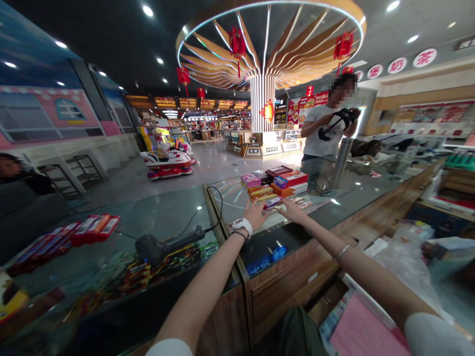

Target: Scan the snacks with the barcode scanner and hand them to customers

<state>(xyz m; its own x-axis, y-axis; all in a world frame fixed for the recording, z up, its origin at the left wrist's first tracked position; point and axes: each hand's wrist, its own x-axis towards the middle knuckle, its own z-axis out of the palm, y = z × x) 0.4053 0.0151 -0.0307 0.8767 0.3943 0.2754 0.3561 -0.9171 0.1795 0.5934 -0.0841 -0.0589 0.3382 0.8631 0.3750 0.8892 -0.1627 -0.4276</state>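
Note:
My left hand (255,214) reaches over the glass counter with its fingers spread, the tips at the left end of a small purple-and-white snack packet (272,202). From the other side, my right hand (293,211) has thumb and forefinger at the packet's right end. Just beyond lie stacked snack boxes: a pink box (251,181), yellow packs (261,191), an orange box (281,190) and a red box (294,177). Flat packs (302,202) rest right of the packet, partly behind my right hand.
A black handheld scanner (159,247) with a cable lies on the left glass counter, and red packs (95,229) sit farther left. Blue items (278,252) show near the front edge. Across the counter stands a person (322,128) holding a black strap-like object (337,124).

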